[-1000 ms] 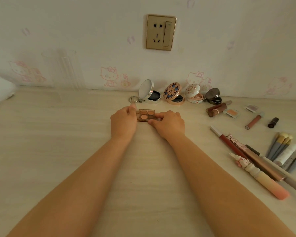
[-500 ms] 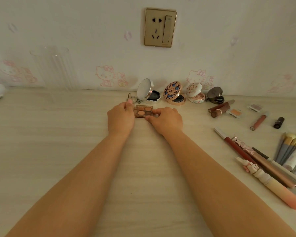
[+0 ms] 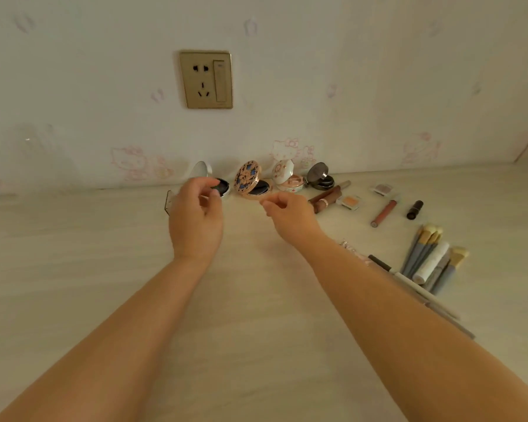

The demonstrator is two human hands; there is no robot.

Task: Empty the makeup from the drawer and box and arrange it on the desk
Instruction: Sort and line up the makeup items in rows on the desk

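Note:
My left hand (image 3: 195,219) hovers just above the desk (image 3: 73,269) with its fingers loosely curled and nothing visible in them. Past its left edge peeks a clear, brown-rimmed corner of the small palette (image 3: 169,202); the hand hides the rest. My right hand (image 3: 290,213) hangs beside it, also loosely curled and holding nothing. Along the wall stand open compacts: a silver mirrored compact (image 3: 203,171), a blue-and-gold compact (image 3: 247,178), a white compact (image 3: 284,175) and a dark compact (image 3: 317,175).
To the right lie brown tubes (image 3: 326,196), an orange pan (image 3: 349,202), a grey pan (image 3: 382,189), a lip gloss (image 3: 384,212), a dark lipstick (image 3: 415,209), several brushes (image 3: 430,254) and pencils (image 3: 409,278). A wall socket (image 3: 206,79) sits above. A clear container (image 3: 34,147) stands far left.
Both hands have let go of the small palette and lifted off the desk. The view has tilted up and shifted, and the palette now sits mostly behind my left hand.

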